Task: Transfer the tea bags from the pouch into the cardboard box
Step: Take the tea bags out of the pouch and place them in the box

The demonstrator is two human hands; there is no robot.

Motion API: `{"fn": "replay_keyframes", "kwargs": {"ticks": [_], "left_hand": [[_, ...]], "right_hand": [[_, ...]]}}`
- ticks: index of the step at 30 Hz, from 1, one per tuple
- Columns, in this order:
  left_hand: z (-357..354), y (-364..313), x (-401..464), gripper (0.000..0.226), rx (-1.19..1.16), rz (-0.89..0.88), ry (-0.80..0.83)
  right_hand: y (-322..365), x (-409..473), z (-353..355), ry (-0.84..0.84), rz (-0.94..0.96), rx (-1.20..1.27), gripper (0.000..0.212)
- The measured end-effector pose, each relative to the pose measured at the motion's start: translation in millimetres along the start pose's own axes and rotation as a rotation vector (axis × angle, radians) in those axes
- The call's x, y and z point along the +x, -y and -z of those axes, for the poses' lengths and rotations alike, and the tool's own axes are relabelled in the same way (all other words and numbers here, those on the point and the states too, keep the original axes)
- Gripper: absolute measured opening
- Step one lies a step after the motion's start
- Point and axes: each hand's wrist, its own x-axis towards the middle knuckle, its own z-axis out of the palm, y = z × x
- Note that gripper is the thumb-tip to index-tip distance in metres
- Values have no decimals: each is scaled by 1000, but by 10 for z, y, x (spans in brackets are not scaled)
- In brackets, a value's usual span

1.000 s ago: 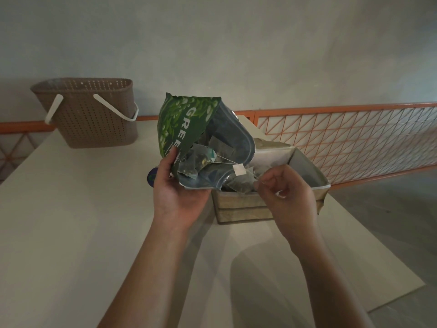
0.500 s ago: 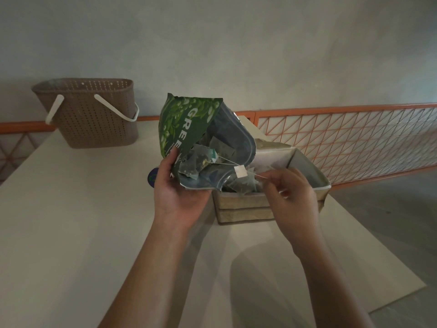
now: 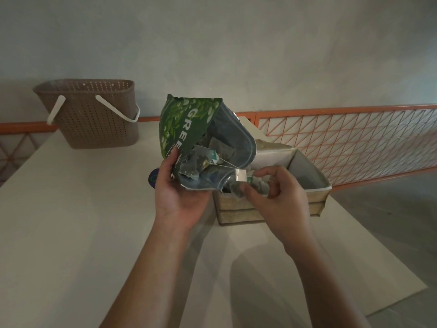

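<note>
Left hand (image 3: 179, 197) clamps the gaping pouch (image 3: 189, 129) above the tabletop (image 3: 71, 233), bags spilling at its mouth. Right hand (image 3: 279, 200) pinches a tea bag (image 3: 256, 184) over the box (image 3: 316, 197), its grip tight.

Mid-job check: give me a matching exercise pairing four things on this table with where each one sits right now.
Things:
1. pouch
2. cardboard box
3. basket
4. paper tag

Places:
A. far left corner of the table
B. held up in the left hand
C. on a string by the right hand fingertips
D. on the table under the right hand

Pairs: 1-B, 2-D, 3-A, 4-C
</note>
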Motion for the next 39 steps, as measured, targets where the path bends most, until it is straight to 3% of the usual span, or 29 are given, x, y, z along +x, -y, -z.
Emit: {"fn": "replay_keyframes", "kwargs": {"ticks": [5,20,26,33,39], "left_hand": [[27,-1,11,57,-5,16,25],[35,9,6,59,-6,41,5],[-49,-25,-40,57,-41,35,-19],[-61,-27,-53,59,-52,37,2],[-34,-19,-22,60,-44,36,-15]], "right_hand": [[18,20,2,-70,125,-60,15],[7,12,18,-25,44,96,26],[26,-24,44,25,31,75,12],[76,35,-21,-9,-2,8,21],[132,70,-15,55,-48,124,9]]}}
